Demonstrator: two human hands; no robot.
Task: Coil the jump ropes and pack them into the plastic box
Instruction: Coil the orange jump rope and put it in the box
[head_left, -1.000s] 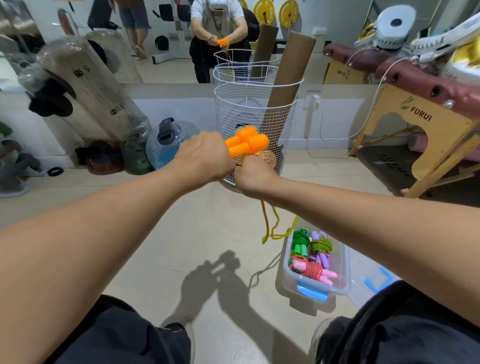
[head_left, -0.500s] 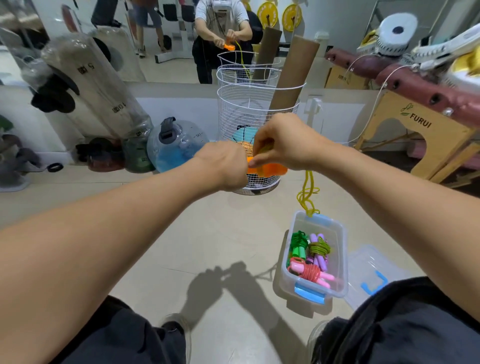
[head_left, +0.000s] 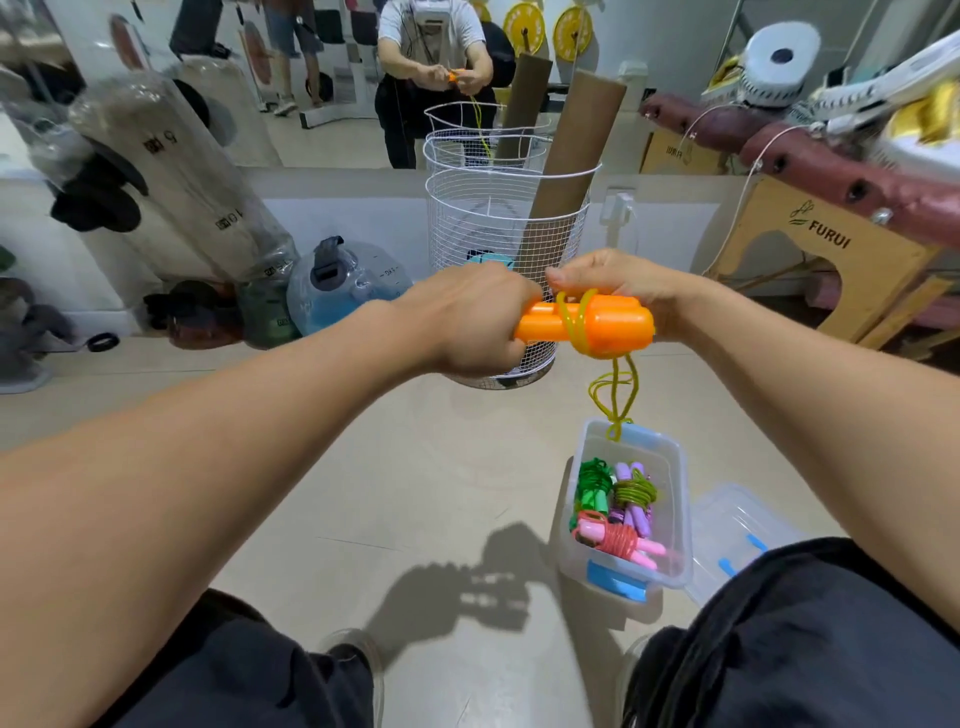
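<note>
My left hand (head_left: 470, 319) grips one end of the two orange jump-rope handles (head_left: 608, 325), held side by side and level at chest height. My right hand (head_left: 623, 283) is behind their far end and pinches the yellow rope (head_left: 576, 319), which is wound in a few turns round the handles. A short loop of the rope (head_left: 615, 395) hangs down toward the clear plastic box (head_left: 675, 483) on the floor. Inside the box lie three coiled ropes: a green one (head_left: 592, 486), a purple one with green cord (head_left: 636, 493), and a pink one with red cord (head_left: 621, 543).
The box's clear lid (head_left: 737, 530) with blue clips lies to the right of the box. A white wire basket (head_left: 498, 249) with a cardboard tube (head_left: 566, 171) stands ahead. A wooden bench (head_left: 831, 249) is at right, weights and a water jug (head_left: 343, 286) at left. A mirror is behind.
My right hand has gone round the handles, laying more turns of yellow rope. The hanging loop has become much shorter and lifted off the floor.
</note>
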